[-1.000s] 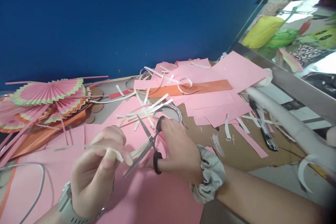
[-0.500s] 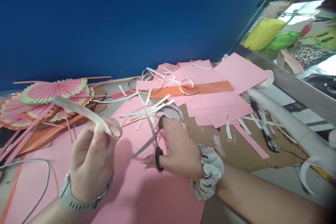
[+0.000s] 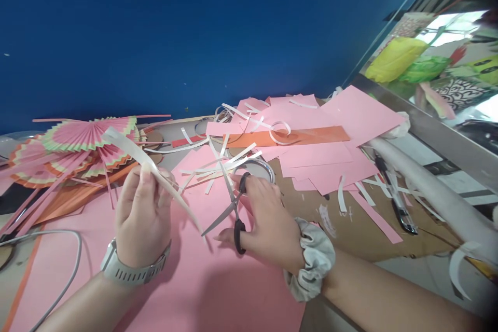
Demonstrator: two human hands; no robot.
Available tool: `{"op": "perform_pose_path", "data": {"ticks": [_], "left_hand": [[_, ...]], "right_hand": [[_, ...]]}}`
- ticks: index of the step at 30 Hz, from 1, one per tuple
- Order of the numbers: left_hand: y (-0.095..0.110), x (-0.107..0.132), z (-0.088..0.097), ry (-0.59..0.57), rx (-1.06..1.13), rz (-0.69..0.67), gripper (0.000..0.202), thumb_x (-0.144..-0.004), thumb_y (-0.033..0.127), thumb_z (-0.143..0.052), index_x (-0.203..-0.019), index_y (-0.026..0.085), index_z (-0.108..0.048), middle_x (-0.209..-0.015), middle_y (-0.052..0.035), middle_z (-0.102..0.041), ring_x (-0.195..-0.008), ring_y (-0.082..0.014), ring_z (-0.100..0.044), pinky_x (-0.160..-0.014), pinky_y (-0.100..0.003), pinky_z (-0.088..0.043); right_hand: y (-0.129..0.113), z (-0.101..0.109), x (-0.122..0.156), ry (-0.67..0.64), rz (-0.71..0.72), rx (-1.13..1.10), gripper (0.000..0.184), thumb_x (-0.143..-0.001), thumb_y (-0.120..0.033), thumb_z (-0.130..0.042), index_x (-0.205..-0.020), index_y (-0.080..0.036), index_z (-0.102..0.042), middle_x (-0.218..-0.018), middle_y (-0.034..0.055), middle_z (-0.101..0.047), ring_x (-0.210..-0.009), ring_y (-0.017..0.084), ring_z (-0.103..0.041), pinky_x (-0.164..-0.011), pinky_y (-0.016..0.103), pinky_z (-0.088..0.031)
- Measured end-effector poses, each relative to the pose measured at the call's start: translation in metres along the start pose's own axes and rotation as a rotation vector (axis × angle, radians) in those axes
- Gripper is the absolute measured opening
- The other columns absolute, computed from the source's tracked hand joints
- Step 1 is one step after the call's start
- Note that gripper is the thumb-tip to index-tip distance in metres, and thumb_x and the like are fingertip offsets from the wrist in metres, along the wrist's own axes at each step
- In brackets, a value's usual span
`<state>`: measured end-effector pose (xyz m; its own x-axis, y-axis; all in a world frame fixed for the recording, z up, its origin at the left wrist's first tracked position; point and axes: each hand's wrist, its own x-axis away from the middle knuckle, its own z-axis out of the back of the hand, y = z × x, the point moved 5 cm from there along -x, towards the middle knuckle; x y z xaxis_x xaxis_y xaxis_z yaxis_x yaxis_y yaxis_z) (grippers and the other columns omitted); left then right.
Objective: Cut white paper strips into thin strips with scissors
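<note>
My left hand (image 3: 143, 212) pinches a long white paper strip (image 3: 173, 190) between thumb and fingers. One end of the strip sticks up to the left; the other slants down to the right, near the scissors' lower blade. In my right hand (image 3: 268, 218) are black-handled scissors (image 3: 232, 207), thumb and fingers through the loops, blades spread wide and pointing left. Beneath both hands lies a large pink paper sheet (image 3: 229, 290). Several short white strips (image 3: 233, 160) are scattered just beyond the scissors, beside a roll of tape (image 3: 264, 167).
Pleated pink paper fans (image 3: 89, 137) lie at the left, near a grey cable (image 3: 75, 264). Pink sheets (image 3: 315, 158) and an orange strip (image 3: 311, 134) are piled at the back. A utility knife (image 3: 400, 207) rests on cardboard (image 3: 303, 212) at the right. A blue wall (image 3: 233, 26) stands behind.
The strip's right end now extends down toward the spread scissor blades, where before it was bunched at my left fingers. The view has shifted slightly; the scissors remain spread.
</note>
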<state>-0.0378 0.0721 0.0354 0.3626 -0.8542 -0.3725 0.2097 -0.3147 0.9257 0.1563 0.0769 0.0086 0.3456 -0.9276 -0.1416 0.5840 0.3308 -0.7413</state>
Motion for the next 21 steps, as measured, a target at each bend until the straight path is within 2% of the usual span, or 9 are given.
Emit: {"op": "perform_pose_path", "data": {"ticks": [2,4,7,11,15,21], "left_hand": [[-0.003,0.005,-0.005,-0.021,0.047,0.076,0.022,-0.092,0.036,-0.047,-0.078,0.02,-0.05,-0.067,0.0031,-0.045,-0.057,-0.0085,-0.043,-0.052,-0.02,-0.041],[-0.006,0.012,-0.011,-0.068,0.073,0.152,0.025,-0.094,0.034,-0.044,-0.074,0.019,-0.05,-0.061,0.0043,-0.04,-0.052,-0.0078,-0.039,-0.048,-0.019,-0.037],[-0.009,0.022,-0.021,-0.191,0.055,0.223,0.028,-0.092,0.033,-0.048,-0.068,0.018,-0.053,-0.055,0.0046,-0.042,-0.049,-0.0075,-0.041,-0.046,-0.019,-0.037],[-0.005,0.034,-0.032,-0.383,-0.039,0.222,0.03,-0.094,0.029,-0.045,-0.067,0.018,-0.054,-0.052,0.0047,-0.048,-0.048,-0.0075,-0.045,-0.05,-0.019,-0.039],[-0.003,0.039,-0.037,-0.433,-0.109,0.215,0.029,-0.093,0.028,-0.046,-0.067,0.017,-0.053,-0.053,0.0048,-0.048,-0.049,-0.0075,-0.045,-0.05,-0.019,-0.04],[-0.012,0.043,-0.039,-0.426,0.007,0.312,0.019,-0.092,0.033,-0.047,-0.079,0.019,-0.048,-0.055,0.0066,-0.049,-0.046,-0.0074,-0.048,-0.048,-0.02,-0.041]], "right_hand": [[0.002,0.003,0.002,0.037,0.038,-0.121,0.052,-0.073,-0.039,-0.067,-0.117,-0.019,-0.049,-0.11,0.0082,-0.055,-0.104,0.026,-0.05,-0.091,0.046,-0.038],[0.004,0.004,0.003,0.055,0.064,-0.256,0.039,-0.08,-0.035,-0.062,-0.114,-0.021,-0.051,-0.11,0.0076,-0.056,-0.103,0.023,-0.053,-0.089,0.041,-0.043],[0.009,0.003,0.003,0.006,0.005,-0.414,0.023,-0.086,-0.033,-0.057,-0.105,-0.021,-0.056,-0.096,0.0047,-0.06,-0.092,0.019,-0.058,-0.082,0.034,-0.047],[0.007,-0.002,0.002,-0.116,-0.078,-0.589,0.021,-0.088,-0.036,-0.054,-0.099,-0.019,-0.06,-0.077,-0.0001,-0.06,-0.069,0.014,-0.059,-0.065,0.027,-0.048],[-0.001,-0.005,0.001,-0.214,-0.022,-0.523,0.016,-0.088,-0.032,-0.055,-0.085,-0.018,-0.063,-0.073,-0.0006,-0.061,-0.069,0.013,-0.059,-0.065,0.025,-0.048],[0.003,-0.005,0.0,-0.154,-0.034,-0.397,0.009,-0.084,-0.024,-0.059,-0.076,-0.018,-0.06,-0.064,-0.003,-0.057,-0.057,0.01,-0.053,-0.055,0.022,-0.044]]}}
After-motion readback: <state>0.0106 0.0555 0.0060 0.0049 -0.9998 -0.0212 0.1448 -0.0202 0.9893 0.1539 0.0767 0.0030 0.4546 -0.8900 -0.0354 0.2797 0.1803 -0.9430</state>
